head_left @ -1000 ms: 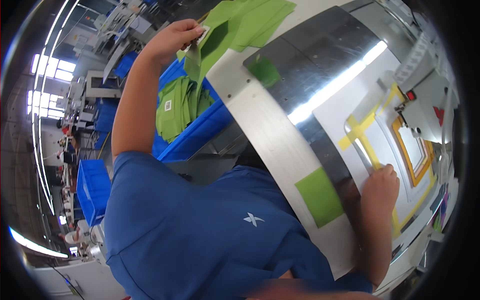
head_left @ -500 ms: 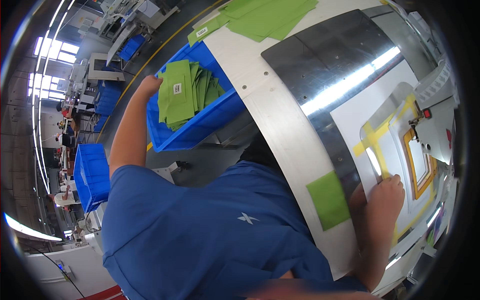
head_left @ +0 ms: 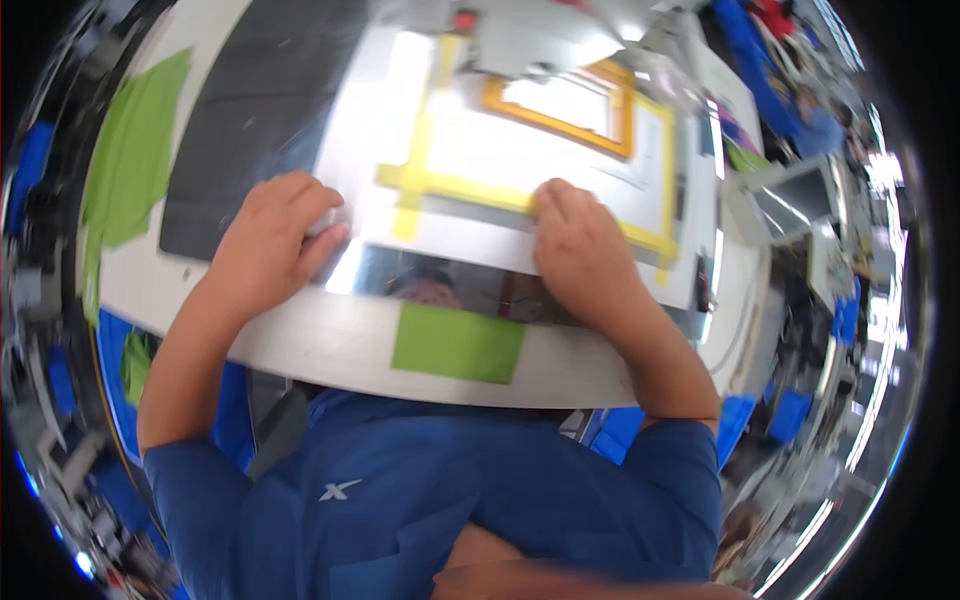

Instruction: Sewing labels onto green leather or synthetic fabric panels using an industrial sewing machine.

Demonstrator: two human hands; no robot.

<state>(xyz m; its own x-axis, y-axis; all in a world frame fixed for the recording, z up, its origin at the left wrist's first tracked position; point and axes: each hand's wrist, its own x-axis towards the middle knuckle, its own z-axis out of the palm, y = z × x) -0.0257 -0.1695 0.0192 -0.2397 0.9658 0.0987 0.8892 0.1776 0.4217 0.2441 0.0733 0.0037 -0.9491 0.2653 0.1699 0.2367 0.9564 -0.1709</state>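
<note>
My left hand [head_left: 278, 235] hovers over or rests on the dark shiny metal plate [head_left: 265, 130], thumb and bent fingers apart; nothing shows between them. On the right, my right hand [head_left: 590, 245] has its fingers bunched together at the taped border of a white sheet-like template [head_left: 480, 160]; what lies under the fingertips is hidden. Yellow tape [head_left: 465, 190] runs along that border. A single green fabric piece [head_left: 457, 343] lies flat at the table's near edge, between my forearms. Farther back, an orange rectangular frame [head_left: 560, 125] surrounds an opening beneath the white machine head [head_left: 530, 40].
More green fabric [head_left: 130, 150] lies at the table's left end. Below it stands a blue bin [head_left: 235, 410] with green cloth [head_left: 135, 365] inside. Another blue bin [head_left: 735, 425] is at the right, below the white tabletop [head_left: 300, 340]. A co-worker [head_left: 820, 130] is in the background.
My left hand has come away from the green pieces in the blue bin to the metal plate. My right hand stays by the taped border. The view has swung toward the machine.
</note>
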